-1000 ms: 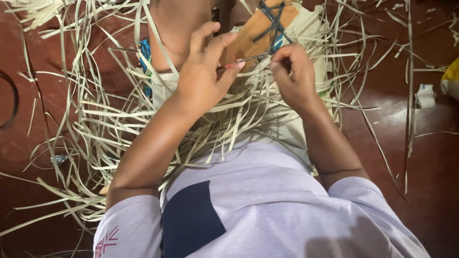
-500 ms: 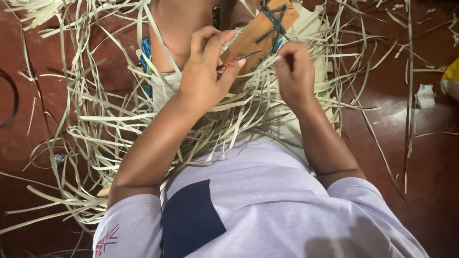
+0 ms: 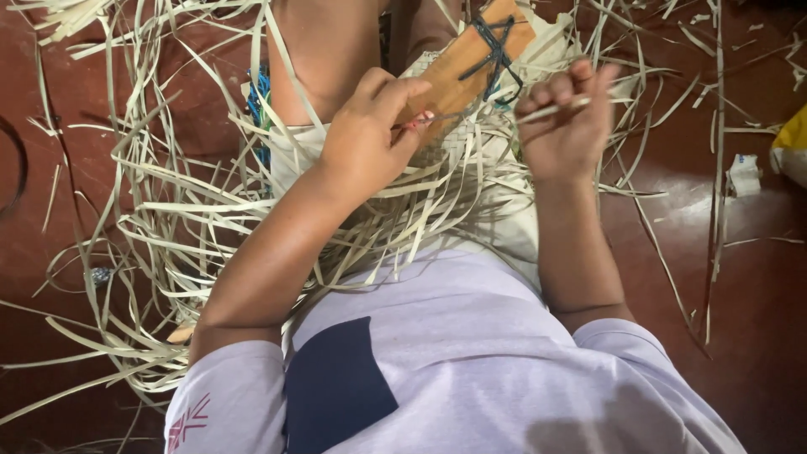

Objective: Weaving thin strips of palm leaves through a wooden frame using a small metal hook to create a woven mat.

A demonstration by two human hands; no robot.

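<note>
My left hand (image 3: 366, 134) pinches a thin metal tool with a red part (image 3: 420, 120) against the woven pale strips (image 3: 458, 147) lying over my lap. My right hand (image 3: 561, 126) is raised to the right, fingers closed around a single pale strip (image 3: 546, 109) that it pulls up and away from the weave. Just beyond the hands lies a brown wooden board (image 3: 458, 63) bound with dark blue cord (image 3: 496, 46). Loose ends of the strips fan out around both forearms.
Long pale strips (image 3: 160, 210) are scattered over the dark red floor (image 3: 756, 277). A bare leg (image 3: 315, 59) lies at the top left beside blue cord (image 3: 255, 92). A white scrap (image 3: 744, 172) and a yellow object (image 3: 792, 143) sit at the right edge.
My right hand moved right and up, away from the board, drawing a strip out. My left hand lowered slightly, tool tip now pressed into the weave.
</note>
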